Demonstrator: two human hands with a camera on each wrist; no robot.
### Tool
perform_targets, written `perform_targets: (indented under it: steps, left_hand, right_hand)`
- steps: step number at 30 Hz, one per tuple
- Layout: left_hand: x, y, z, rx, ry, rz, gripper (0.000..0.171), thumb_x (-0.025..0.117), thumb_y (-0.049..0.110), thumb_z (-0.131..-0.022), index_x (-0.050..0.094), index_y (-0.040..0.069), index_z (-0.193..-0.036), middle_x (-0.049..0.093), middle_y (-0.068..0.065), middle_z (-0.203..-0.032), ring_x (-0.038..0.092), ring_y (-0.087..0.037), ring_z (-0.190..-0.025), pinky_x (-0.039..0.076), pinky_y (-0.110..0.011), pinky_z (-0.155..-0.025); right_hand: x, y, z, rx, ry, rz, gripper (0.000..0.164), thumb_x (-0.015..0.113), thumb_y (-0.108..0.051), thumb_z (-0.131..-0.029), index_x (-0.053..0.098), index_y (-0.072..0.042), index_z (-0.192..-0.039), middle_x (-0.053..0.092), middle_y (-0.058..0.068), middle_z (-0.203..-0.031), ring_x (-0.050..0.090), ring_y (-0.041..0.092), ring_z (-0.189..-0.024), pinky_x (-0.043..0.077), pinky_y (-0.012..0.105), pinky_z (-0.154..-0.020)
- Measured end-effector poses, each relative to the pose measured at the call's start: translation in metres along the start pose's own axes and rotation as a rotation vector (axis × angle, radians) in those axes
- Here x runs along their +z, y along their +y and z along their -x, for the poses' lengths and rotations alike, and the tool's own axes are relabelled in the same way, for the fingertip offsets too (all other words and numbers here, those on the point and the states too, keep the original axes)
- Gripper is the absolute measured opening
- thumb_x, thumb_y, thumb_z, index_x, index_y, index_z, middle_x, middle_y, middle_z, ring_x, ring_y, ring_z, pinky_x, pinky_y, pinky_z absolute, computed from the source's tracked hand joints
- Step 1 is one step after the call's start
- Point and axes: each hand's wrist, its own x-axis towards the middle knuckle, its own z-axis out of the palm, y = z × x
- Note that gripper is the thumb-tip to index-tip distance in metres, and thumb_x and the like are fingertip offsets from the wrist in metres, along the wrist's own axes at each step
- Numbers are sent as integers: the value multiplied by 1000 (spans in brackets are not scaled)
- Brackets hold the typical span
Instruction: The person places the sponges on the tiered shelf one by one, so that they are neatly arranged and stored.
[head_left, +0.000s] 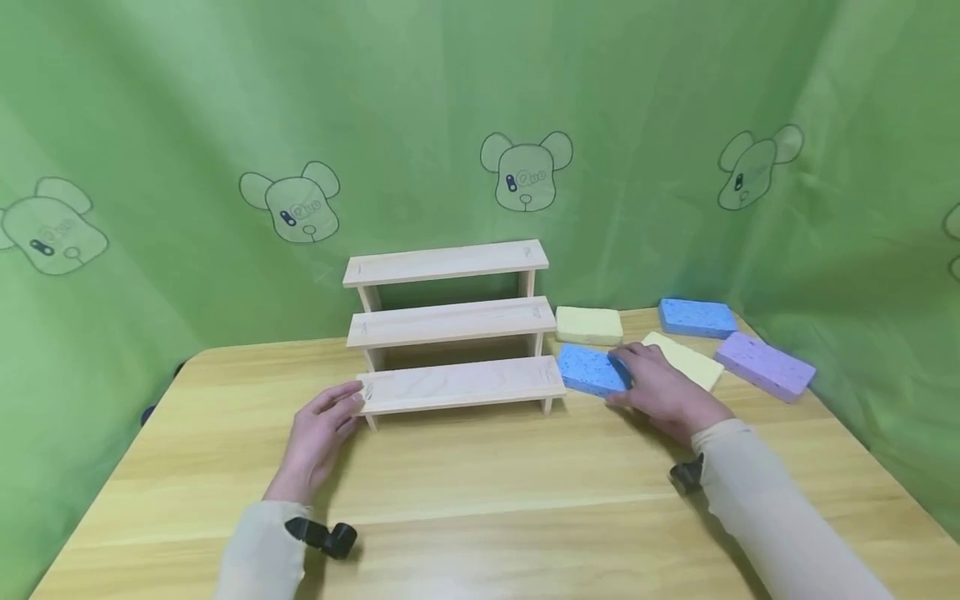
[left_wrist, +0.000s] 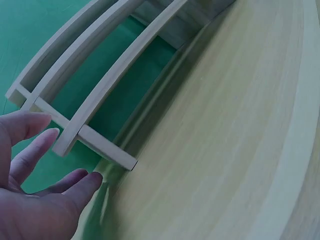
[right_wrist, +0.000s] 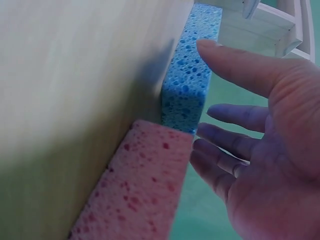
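Observation:
A three-tier wooden shelf point(head_left: 450, 325) stands on the table. My left hand point(head_left: 318, 437) is at the left end of its lowest step; the left wrist view shows its fingers point(left_wrist: 85, 187) spread beside the frame, with nothing gripped. My right hand point(head_left: 663, 392) is at the right end of a blue sponge point(head_left: 588, 368), which lies flat beside the shelf. In the right wrist view the thumb overlaps the blue sponge point(right_wrist: 187, 65), and the loosely bent fingers are near its end. A pink sponge point(right_wrist: 140, 185) shows there too, hidden in the head view.
Two yellow sponges, one beside the shelf point(head_left: 588, 325) and one behind my right hand point(head_left: 686, 360), lie on the table point(head_left: 480, 508). Farther right are another blue sponge point(head_left: 697, 317) and a purple sponge point(head_left: 765, 365). A green curtain point(head_left: 420, 100) hangs behind the table.

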Motion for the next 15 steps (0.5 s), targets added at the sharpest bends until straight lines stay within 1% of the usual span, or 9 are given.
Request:
perform_targets:
  steps: [3,8,12,15]
  left_hand:
    - [2,-2,-1,7,-17,28,45,61,1,-94,48,-8,-137,43,-18,-141,55,-24,-117,48,-31,-102]
    - [6,-6,-3,-7,-2,84,40,62,-2,-93,54,-9,-131,47,-21,-139,62,-20,-107,49,-34,-101]
    - [7,-9,-4,-31,-5,119,36,62,-1,-93,58,-6,-129,47,-21,-141,62,-20,-108,49,-34,-101]
    - [6,-10,-4,-34,-8,139,33,62,-2,-93,61,-4,-126,46,-20,-142,62,-20,-109,48,-34,-102]
  right_hand:
    - [1,1,-2,-7,3,24,72,77,-19,-85,41,14,-138,41,34,-137,31,50,-127,26,64,-110]
    - [2,2,-3,-27,1,41,68,76,-15,-84,44,14,-137,43,34,-134,34,50,-124,29,64,-108]
    - [2,4,-4,-28,-10,39,66,76,-11,-83,45,13,-136,44,34,-133,36,50,-122,31,65,-107]
    - [2,4,-5,-26,-15,30,65,76,-9,-82,46,13,-136,44,33,-131,37,49,-121,32,64,-106]
